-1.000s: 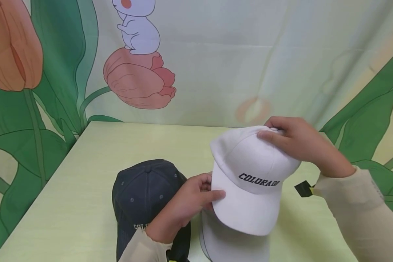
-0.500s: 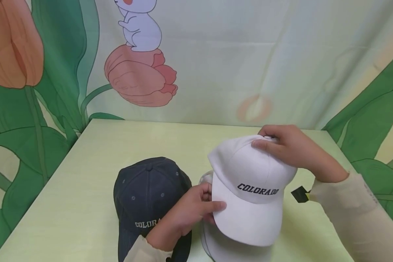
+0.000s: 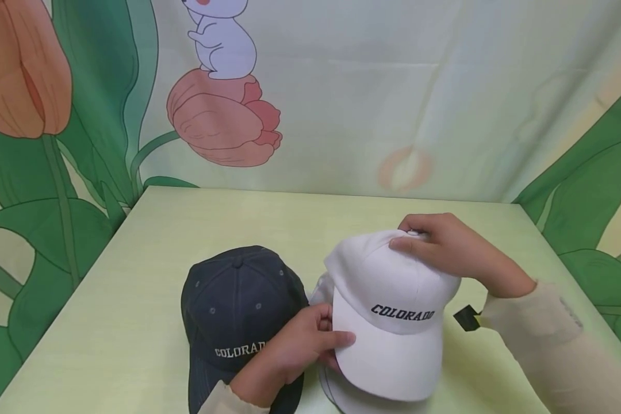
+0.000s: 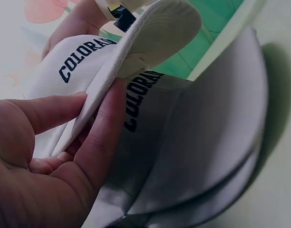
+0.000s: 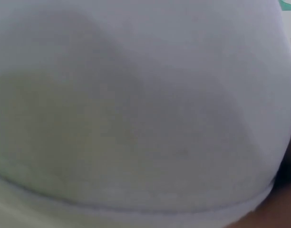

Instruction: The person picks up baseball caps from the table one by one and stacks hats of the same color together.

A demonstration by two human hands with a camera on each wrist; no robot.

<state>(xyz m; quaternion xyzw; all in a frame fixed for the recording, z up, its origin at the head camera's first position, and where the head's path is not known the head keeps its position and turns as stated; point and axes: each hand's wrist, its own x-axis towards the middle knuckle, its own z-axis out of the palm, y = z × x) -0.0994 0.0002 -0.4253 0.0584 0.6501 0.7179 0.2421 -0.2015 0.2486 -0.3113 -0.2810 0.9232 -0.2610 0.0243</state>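
Note:
A white baseball cap [image 3: 393, 282] with dark COLORADO lettering is held by both hands over a stack of light caps. My left hand [image 3: 300, 345] pinches the left side of its brim between thumb and fingers. At the top of the crown, my right hand [image 3: 445, 247] grips the fabric near the button. The left wrist view shows the stacked caps [image 4: 207, 128] below, two brims one over the other, with the same lettering on the upper one. White crown fabric [image 5: 145, 114] fills most of the right wrist view.
A navy baseball cap [image 3: 227, 305] with pale COLORADO lettering sits left of the stack, partly covered by my left forearm. The pale green table [image 3: 150, 253] ends at a printed curtain [image 3: 331, 115] with tulips and a white cartoon animal.
Both hands have lowered the white cap toward the stack and slightly to the left, so less of the stacked brims shows in front. The navy cap stays in place on the table.

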